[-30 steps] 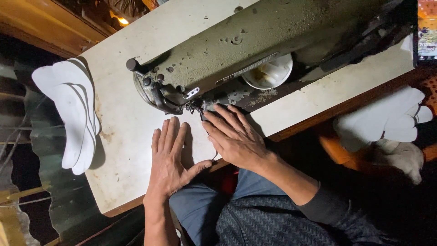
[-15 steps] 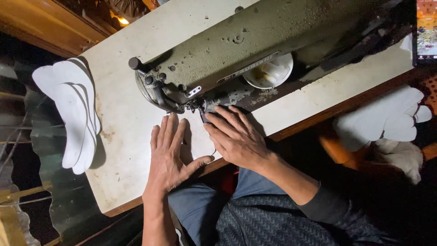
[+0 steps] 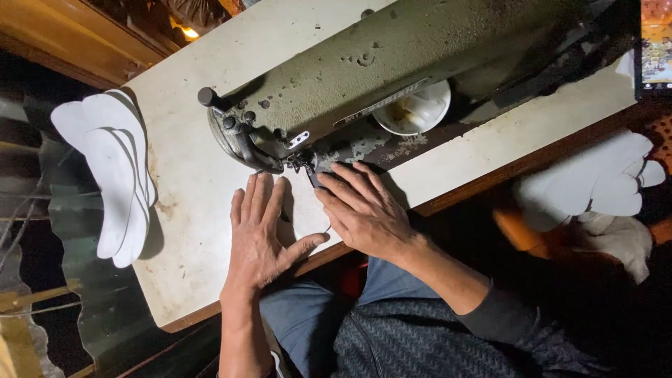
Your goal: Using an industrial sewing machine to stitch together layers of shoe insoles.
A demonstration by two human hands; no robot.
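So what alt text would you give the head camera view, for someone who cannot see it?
Seen from above, a person's left hand and right hand press a white piece flat at the needle of an old green sewing machine on a worn white table. White sole-shaped pieces overhang the table's left edge.

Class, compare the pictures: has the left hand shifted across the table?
No. The left hand lies flat beside the white piece, just below the sewing machine head, as before.
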